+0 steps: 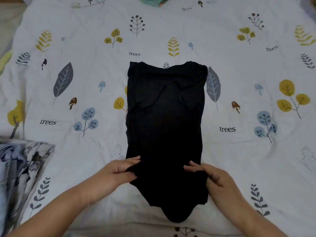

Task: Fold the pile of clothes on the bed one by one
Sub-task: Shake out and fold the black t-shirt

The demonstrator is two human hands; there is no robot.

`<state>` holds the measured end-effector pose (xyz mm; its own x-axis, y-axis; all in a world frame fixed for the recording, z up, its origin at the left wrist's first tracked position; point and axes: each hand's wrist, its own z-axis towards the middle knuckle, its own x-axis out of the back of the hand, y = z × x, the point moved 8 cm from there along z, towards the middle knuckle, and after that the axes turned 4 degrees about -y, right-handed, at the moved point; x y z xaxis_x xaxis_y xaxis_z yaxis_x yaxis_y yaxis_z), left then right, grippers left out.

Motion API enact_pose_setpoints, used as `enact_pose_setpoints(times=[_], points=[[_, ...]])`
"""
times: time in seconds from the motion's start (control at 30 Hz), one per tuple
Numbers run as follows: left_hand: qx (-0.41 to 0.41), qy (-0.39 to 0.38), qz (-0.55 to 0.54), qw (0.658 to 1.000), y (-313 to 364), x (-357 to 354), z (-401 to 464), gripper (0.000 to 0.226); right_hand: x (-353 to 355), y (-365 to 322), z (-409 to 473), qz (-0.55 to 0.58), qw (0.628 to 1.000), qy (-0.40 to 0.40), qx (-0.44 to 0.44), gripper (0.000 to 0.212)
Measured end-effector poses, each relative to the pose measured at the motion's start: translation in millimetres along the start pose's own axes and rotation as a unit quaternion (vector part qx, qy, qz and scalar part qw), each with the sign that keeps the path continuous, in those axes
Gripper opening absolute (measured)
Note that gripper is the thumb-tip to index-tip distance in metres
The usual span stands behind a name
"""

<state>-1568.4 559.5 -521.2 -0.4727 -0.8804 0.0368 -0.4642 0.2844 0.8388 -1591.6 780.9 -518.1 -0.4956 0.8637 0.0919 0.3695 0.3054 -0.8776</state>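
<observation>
- 1 black garment (165,127) is laid lengthwise at the middle of the bed (239,151), its sides already turned inward into a narrow strip; its near end reaches toward the bed's near edge.
- The step in hand is judged to be the lengthwise fold of this garment: both sides of its near part are gripped.
- The cloth's left side is pinched by the left hand (123,170), thumb beneath and fingers on top.
- The right side is pinched in the same way by the right hand (210,175), fingers curled over the fabric.
- For the next move, the near end would probably need lifting evenly by both hands and carrying toward the far end, so that the edges meet and the tucked sides are not pulled open.
- The bed is covered by a white quilt printed with leaves, mushrooms and the word "trees".
- A patterned grey-blue bundle of cloth (22,168) lies at the left edge.
- Greenish fabric (152,1) is glimpsed at the far edge.
- Little of the room is shown.
</observation>
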Motion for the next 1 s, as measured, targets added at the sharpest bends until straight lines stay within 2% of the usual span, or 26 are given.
enact_pose_setpoints(times=[0.03, 0.1, 0.13, 0.2, 0.27, 0.37, 0.5, 0.63, 0.67, 0.73, 0.77, 0.83, 0.9, 1.0], points=[[-0.006, -0.003, -0.054, 0.999, 10, 8, 6, 0.025, 6, -10, 11, 0.042, 0.999, 0.014, -0.003, 0.045], [-0.022, 0.03, -0.13, 0.991, 31, 28, 20, 0.038, 23, -29, 36, 0.071, 0.996, 0.049, 0.004, 0.046], [-0.032, 0.055, -0.174, 0.983, 41, 39, 29, 0.034, 32, -38, 50, 0.076, 0.995, 0.07, 0.009, 0.043], [-0.027, 0.105, -0.252, 0.962, 53, 61, 52, 0.026, 48, -54, 78, 0.08, 0.99, 0.112, 0.016, 0.021], [-0.007, 0.134, -0.302, 0.944, 66, 81, 76, 0.029, 62, -68, 106, 0.101, 0.985, 0.138, 0.005, 0.019], [-0.003, 0.143, -0.315, 0.938, 86, 104, 109, 0.027, 79, -84, 146, 0.178, 0.971, 0.159, -0.004, 0.028], [-0.005, 0.182, -0.308, 0.934, 106, 137, 146, 0.029, 96, -104, 190, 0.23, 0.958, 0.169, 0.0, 0.02], [-0.026, 0.229, -0.363, 0.903, 108, 164, 171, 0.031, 114, -101, 215, 0.3, 0.925, 0.23, -0.03, 0.022], [-0.014, 0.255, -0.353, 0.9, 102, 168, 175, 0.031, 114, -98, 219, 0.298, 0.924, 0.235, -0.042, 0.019], [0.038, 0.327, -0.258, 0.908, 84, 175, 179, 0.031, 120, -81, 227, 0.163, 0.949, 0.257, -0.078, 0.009], [0.069, 0.368, -0.177, 0.91, 74, 180, 178, 0.032, 123, -74, 228, 0.064, 0.956, 0.269, -0.097, 0.018], [0.128, 0.434, 0.004, 0.892, 59, 184, 169, 0.045, 123, -66, 222, -0.095, 0.944, 0.296, -0.11, 0.048], [0.164, 0.451, 0.137, 0.866, 54, 172, 156, 0.057, 114, -60, 211, -0.166, 0.934, 0.3, -0.105, 0.058], [0.185, 0.413, 0.235, 0.86, 43, 143, 142, 0.068, 92, -49, 192, -0.234, 0.93, 0.253, -0.128, 0.063]])
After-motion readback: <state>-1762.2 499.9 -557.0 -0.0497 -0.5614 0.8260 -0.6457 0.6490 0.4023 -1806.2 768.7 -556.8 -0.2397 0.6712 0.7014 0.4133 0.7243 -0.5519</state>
